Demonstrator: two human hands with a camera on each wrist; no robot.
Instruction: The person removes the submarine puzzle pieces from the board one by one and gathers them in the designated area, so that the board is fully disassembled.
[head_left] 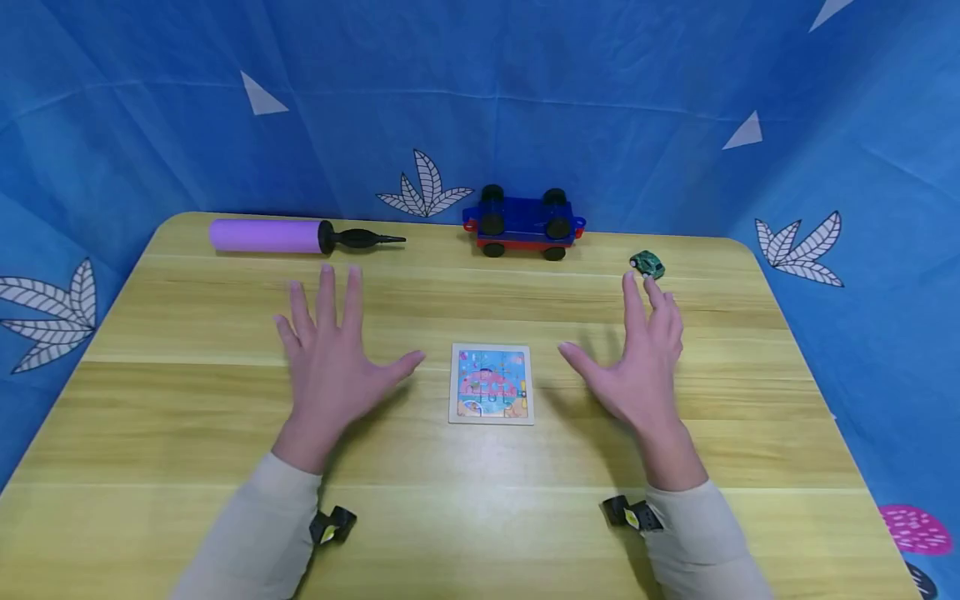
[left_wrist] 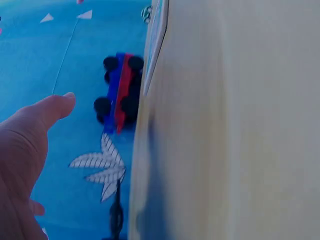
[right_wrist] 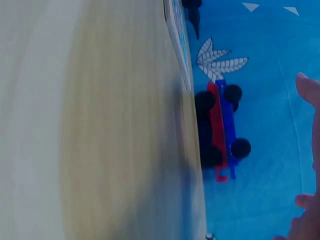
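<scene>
Both hands hover over the table with fingers spread and nothing held. My left hand (head_left: 332,364) is left of a small square jigsaw puzzle (head_left: 491,384), its thumb pointing toward the frame. On the other side, my right hand (head_left: 640,367) has its thumb toward the puzzle, and its index fingertip overlaps the edge of a small green toy car (head_left: 647,264) in the head view. The puzzle shows a pink and blue sea picture in a pale frame. The left wrist view catches the left thumb (left_wrist: 52,111); part of the right hand (right_wrist: 311,150) edges into the right wrist view.
At the back left lies a purple hand pump (head_left: 266,236) with a black nozzle. Two toy wagon bases, a blue one (head_left: 525,218) with its wheels up and a red one (head_left: 517,244) under it, stand at the back middle. A blue patterned cloth (head_left: 600,108) hangs behind the wooden table (head_left: 480,533).
</scene>
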